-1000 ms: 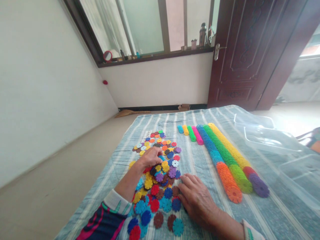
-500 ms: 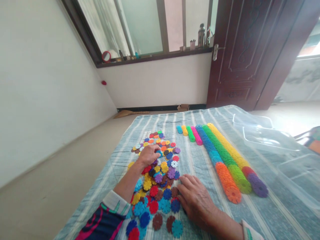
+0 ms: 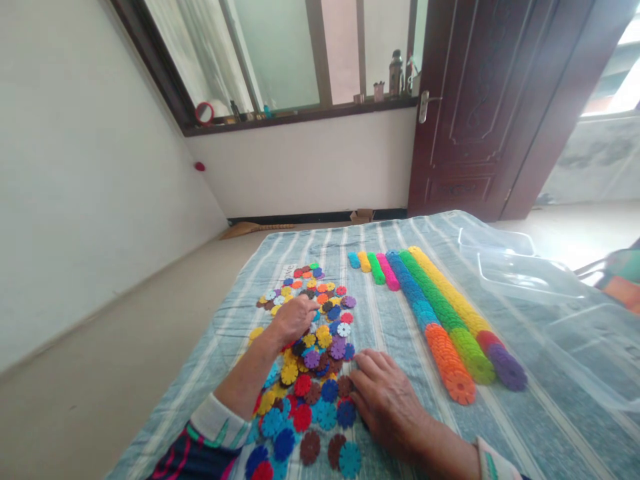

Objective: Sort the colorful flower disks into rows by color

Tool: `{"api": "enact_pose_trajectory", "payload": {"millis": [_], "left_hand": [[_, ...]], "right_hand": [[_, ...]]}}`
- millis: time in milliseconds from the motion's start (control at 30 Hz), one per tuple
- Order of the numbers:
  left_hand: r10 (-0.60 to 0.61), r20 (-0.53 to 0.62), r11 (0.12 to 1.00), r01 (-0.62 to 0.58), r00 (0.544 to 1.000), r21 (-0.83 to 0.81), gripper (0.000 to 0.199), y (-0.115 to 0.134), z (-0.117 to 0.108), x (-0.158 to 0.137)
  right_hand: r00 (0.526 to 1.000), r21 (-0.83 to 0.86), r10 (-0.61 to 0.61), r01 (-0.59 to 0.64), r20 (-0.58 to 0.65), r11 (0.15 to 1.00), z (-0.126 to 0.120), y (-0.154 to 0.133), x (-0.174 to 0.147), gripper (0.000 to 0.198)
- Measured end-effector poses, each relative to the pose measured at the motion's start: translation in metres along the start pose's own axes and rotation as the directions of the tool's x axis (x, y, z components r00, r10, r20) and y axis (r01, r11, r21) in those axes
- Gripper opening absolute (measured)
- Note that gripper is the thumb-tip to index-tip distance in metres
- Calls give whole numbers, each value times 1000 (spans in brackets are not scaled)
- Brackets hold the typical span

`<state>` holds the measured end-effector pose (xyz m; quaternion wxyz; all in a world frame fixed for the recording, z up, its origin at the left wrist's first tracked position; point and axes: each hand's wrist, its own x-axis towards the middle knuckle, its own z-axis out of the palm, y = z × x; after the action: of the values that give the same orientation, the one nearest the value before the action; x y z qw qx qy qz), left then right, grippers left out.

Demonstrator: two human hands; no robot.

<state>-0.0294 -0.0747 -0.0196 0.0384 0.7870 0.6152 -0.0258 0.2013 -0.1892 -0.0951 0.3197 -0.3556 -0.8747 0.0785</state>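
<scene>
A spread of loose notched plastic discs (image 3: 302,385) in several colours lies on the bedding below me. My left hand (image 3: 294,319) reaches into the upper part of this heap, its fingers drawn together and pointing right. Beside its fingertips is a teal disc; whether a disc is pinched there is hidden. My right hand (image 3: 387,400) rests palm down at the heap's right edge, fingers loosely stretched and slightly bent. Its fingertips lie close to a dark blue disc (image 3: 346,413). No held disc shows in it.
Right of the heap, discs form long overlapping rows: an orange-ended row (image 3: 451,367), a green row (image 3: 453,317) and a yellow row (image 3: 445,287). Shorter rows, including a pink one (image 3: 387,272), stand left of them. Clear plastic containers (image 3: 530,275) sit at the bed's right side.
The view has turned slightly, so the scene sits a little further left. My left hand has shifted slightly within the heap, its fingers less visibly curled. My right hand stays in place.
</scene>
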Motion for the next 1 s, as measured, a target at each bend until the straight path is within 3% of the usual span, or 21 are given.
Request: {"api": "enact_pose_trajectory", "payload": {"millis": [333, 567, 733, 1000], "left_hand": [[-13, -107, 965, -15, 994, -261, 27, -12, 7, 0], [-77, -223, 928, -12, 972, -372, 16, 0, -7, 9], [-56, -303, 892, -89, 951, -444, 6, 21, -10, 46], [-117, -335, 912, -33, 935, -409, 11, 46, -4, 124]], "right_hand": [[1000, -28, -3, 4, 9, 1000, 3, 1, 0, 7], [1000, -14, -2, 2, -17, 1000, 2, -1, 2, 6], [999, -44, -5, 3, -40, 999, 6, 0, 3, 6], [975, -106, -77, 55, -209, 993, 22, 7, 8, 15]]}}
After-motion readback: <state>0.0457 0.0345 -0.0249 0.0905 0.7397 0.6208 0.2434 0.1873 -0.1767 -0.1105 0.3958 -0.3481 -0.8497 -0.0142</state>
